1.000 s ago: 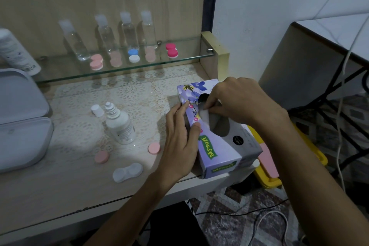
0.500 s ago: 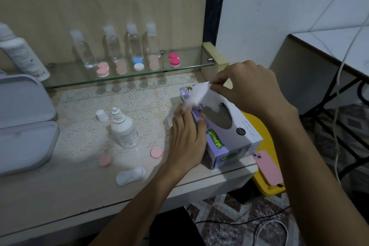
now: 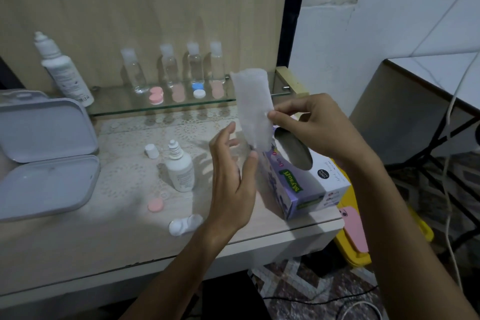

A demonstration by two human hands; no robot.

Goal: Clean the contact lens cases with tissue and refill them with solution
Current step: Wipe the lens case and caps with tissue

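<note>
Tissue [image 3: 253,109] pinched by right fingers [image 3: 279,113].

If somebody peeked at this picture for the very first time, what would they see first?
Probably the white tissue held up in the middle, pinched by the right hand, with the left hand open just below it. Next, the purple tissue box at the table's right edge. Then the open white lens case near the front edge, a pink cap beside it.
</note>
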